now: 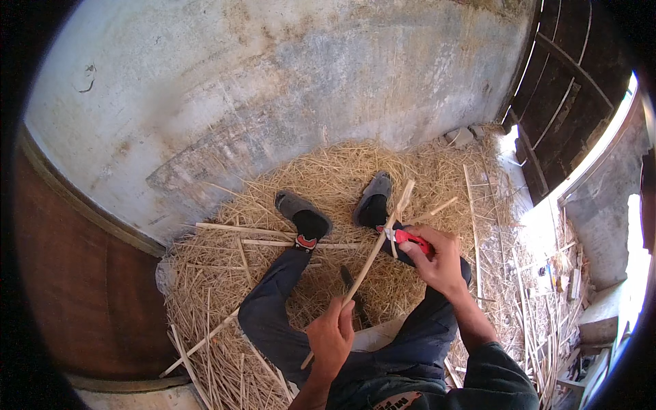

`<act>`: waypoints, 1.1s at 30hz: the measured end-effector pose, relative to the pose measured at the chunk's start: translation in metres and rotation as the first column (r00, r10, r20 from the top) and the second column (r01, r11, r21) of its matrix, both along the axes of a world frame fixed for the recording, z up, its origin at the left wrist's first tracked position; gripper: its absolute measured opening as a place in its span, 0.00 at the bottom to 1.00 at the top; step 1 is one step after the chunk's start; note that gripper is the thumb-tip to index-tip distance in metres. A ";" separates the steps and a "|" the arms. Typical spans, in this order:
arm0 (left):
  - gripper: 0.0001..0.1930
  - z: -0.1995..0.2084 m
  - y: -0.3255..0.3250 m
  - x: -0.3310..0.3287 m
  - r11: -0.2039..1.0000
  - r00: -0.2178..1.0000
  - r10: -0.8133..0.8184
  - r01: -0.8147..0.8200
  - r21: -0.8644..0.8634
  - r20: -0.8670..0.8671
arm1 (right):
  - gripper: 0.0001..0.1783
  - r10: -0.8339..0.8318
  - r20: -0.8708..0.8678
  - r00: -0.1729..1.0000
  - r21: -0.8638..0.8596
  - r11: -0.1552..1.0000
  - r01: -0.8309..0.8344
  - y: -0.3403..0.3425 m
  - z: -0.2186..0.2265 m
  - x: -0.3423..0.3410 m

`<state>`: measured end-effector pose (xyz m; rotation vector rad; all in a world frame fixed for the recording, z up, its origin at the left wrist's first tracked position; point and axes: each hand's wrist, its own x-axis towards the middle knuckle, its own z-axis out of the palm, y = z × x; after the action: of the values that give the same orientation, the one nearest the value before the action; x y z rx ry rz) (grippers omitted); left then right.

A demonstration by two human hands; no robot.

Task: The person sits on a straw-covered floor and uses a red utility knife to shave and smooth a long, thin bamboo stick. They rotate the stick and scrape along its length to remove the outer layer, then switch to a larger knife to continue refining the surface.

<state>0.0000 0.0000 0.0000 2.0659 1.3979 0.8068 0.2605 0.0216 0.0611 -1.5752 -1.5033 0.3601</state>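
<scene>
I sit on straw with my legs stretched out. My left hand (331, 336) grips the near end of a long thin pale stick (377, 246) that slants up and away to the right. My right hand (436, 258) holds a red-handled utility knife (408, 237) with its blade end against the stick about midway along it. A dark narrow tool (352, 290) lies on the straw between my legs, just beyond my left hand.
A straw pile (328, 178) covers the floor with several cut sticks (239, 229) lying across it. Grey slippers (295, 203) are on my feet. A plastered wall (273, 82) rises ahead, a dark wooden door (567, 89) stands at right, scraps (553, 307) litter the right side.
</scene>
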 end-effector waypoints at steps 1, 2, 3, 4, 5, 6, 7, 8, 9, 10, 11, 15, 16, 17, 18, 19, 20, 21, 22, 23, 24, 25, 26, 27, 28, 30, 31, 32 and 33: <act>0.12 0.001 0.001 -0.001 1.000 1.000 -0.013 0.013 -0.003 0.019 | 0.19 0.022 -0.132 0.991 -0.064 0.998 -0.031 -0.002 0.003 0.000; 0.13 0.002 0.002 -0.003 1.000 0.999 -0.026 0.026 -0.006 0.039 | 0.17 0.035 -0.263 0.964 -0.122 0.990 -0.069 -0.003 0.003 0.001; 0.13 0.001 0.002 -0.003 0.997 0.994 -0.037 0.043 -0.056 0.100 | 0.17 0.127 -0.268 0.955 -0.155 0.973 -0.172 -0.003 0.003 0.007; 0.13 0.001 0.003 -0.002 0.993 0.986 -0.046 0.063 -0.104 0.163 | 0.16 0.217 -0.276 0.936 -0.186 0.944 -0.274 -0.003 0.001 0.015; 0.12 0.001 0.003 -0.002 0.985 0.973 -0.050 0.086 -0.149 0.225 | 0.16 0.305 -0.286 0.908 -0.216 0.903 -0.371 -0.001 0.002 0.023; 0.12 0.003 0.010 -0.007 0.992 0.979 -0.036 0.060 -0.115 0.202 | 0.15 0.474 -0.144 0.869 -0.289 0.819 -0.495 0.004 0.010 0.027; 0.12 0.005 0.016 -0.011 0.996 0.984 -0.019 0.034 -0.080 0.180 | 0.14 0.501 -0.199 0.842 -0.229 0.812 -0.537 0.006 0.004 0.028; 0.12 0.007 0.023 -0.016 0.999 0.987 -0.001 0.008 -0.044 0.158 | 0.12 0.531 -0.251 0.810 -0.167 0.800 -0.576 0.010 -0.007 0.028; 0.11 0.005 0.024 -0.015 1.000 0.988 0.003 0.000 -0.019 0.155 | 0.11 0.552 -0.293 0.780 -0.134 0.784 -0.606 0.009 -0.013 0.033; 0.11 0.002 0.026 -0.014 1.000 0.988 0.008 -0.009 0.005 0.152 | 0.14 0.462 -0.384 0.799 -0.077 0.847 -0.526 0.007 -0.016 0.036; 0.11 -0.002 0.027 -0.012 0.999 0.989 0.013 -0.018 0.029 0.149 | 0.14 0.354 -0.499 0.791 -0.079 0.890 -0.449 0.003 -0.016 0.038; 0.11 -0.012 0.025 -0.005 0.998 0.988 0.003 -0.012 0.062 0.156 | 0.21 0.141 -0.649 0.747 -0.049 0.973 -0.227 0.006 -0.005 0.003; 0.11 -0.013 0.024 -0.002 0.997 0.990 -0.010 -0.002 0.083 0.140 | 0.21 0.137 -0.628 0.766 -0.024 0.981 -0.195 0.007 -0.015 -0.009; 0.11 -0.014 0.022 0.001 0.995 0.992 -0.023 0.010 0.103 0.125 | 0.22 0.131 -0.606 0.785 0.003 0.987 -0.163 0.007 -0.021 -0.016; 0.11 -0.014 0.021 0.003 0.997 0.990 -0.029 0.019 0.078 0.138 | 0.23 0.083 -0.490 0.868 -0.086 0.986 -0.143 0.007 -0.015 -0.018; 0.12 -0.013 0.020 0.005 0.998 0.988 -0.036 0.028 0.053 0.152 | 0.23 0.075 -0.484 0.872 -0.073 0.989 -0.126 0.008 -0.019 -0.020; 0.12 -0.012 0.019 0.005 0.999 0.985 -0.042 0.037 0.028 0.166 | 0.22 0.067 -0.478 0.876 -0.060 0.992 -0.109 0.011 -0.026 -0.022; 0.12 -0.013 0.019 0.005 0.999 0.987 -0.039 0.034 0.031 0.158 | 0.22 0.057 -0.470 0.881 -0.048 0.995 -0.090 0.013 -0.026 -0.024; 0.12 -0.014 0.018 0.005 0.999 0.988 -0.036 0.031 0.033 0.149 | 0.21 0.072 -0.499 0.864 -0.032 0.994 -0.101 0.012 -0.021 -0.027; 0.12 -0.014 0.018 0.005 0.999 0.989 -0.032 0.028 0.035 0.141 | 0.21 0.087 -0.527 0.845 -0.016 0.994 -0.113 0.009 -0.013 -0.031; 0.12 -0.014 0.019 0.006 0.998 0.989 -0.019 0.011 0.054 0.149 | 0.21 0.102 -0.552 0.827 0.001 0.993 -0.122 0.008 -0.007 -0.033; 0.12 -0.014 0.020 0.008 0.997 0.988 -0.006 -0.006 0.073 0.157 | 0.20 0.078 -0.556 0.827 -0.005 0.995 -0.098 0.009 -0.008 -0.035; 0.12 -0.014 0.020 0.009 0.995 0.986 0.008 -0.023 0.092 0.165 | 0.20 0.055 -0.560 0.827 -0.012 0.997 -0.075 0.009 -0.012 -0.037; 0.12 -0.016 0.021 0.010 0.994 0.984 0.006 -0.025 0.108 0.178 | 0.20 0.049 -0.569 0.821 -0.008 0.998 -0.065 0.009 -0.013 -0.037; 0.13 -0.021 0.022 0.011 0.992 0.982 0.004 -0.028 0.123 0.191 | 0.20 0.043 -0.577 0.816 -0.006 0.998 -0.056 0.009 -0.014 -0.038; 0.13 -0.024 0.021 0.012 0.994 0.982 -0.001 -0.020 0.104 0.191 | 0.19 0.060 -0.598 0.799 0.021 0.998 -0.059 0.009 -0.015 -0.038; 0.14 -0.023 0.020 0.013 0.998 0.984 -0.003 -0.009 0.069 0.178 | 0.19 0.069 -0.603 0.794 0.038 0.998 -0.058 0.009 -0.016 -0.038; 0.14 -0.022 0.018 0.014 0.999 0.986 -0.006 0.001 0.033 0.165 | 0.19 0.076 -0.600 0.797 0.058 0.997 -0.051 0.009 -0.019 -0.038; 0.14 -0.016 0.017 0.015 0.998 0.988 -0.031 0.038 -0.043 0.150 | 0.19 0.081 -0.594 0.800 0.073 0.996 -0.047 0.009 -0.021 -0.038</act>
<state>0.0147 0.0175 -0.0161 1.9469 1.2842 0.8870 0.2225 0.0309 0.0399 -1.2035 -1.0549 0.7708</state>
